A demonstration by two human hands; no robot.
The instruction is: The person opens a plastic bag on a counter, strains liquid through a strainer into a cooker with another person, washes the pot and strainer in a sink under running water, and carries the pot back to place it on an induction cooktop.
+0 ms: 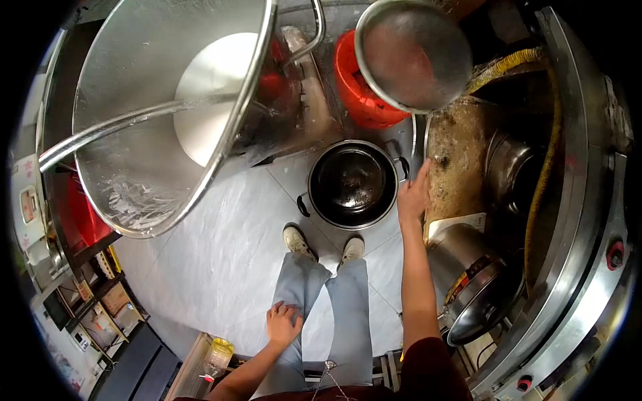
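A wide pot with a dark interior and two black side handles sits on the floor in front of my shoes. My right hand reaches forward beside its right handle, fingers stretched out and nothing visible in them. Whether the fingertips touch anything is hard to make out. On my left knee rests my left hand, fingers spread loosely over the light blue jeans.
A large steel vessel holding white contents looms at upper left. A round mesh strainer lies over a red bucket. Steel pots stand at right beside a steel counter edge. A bottle with yellow contents is at lower left.
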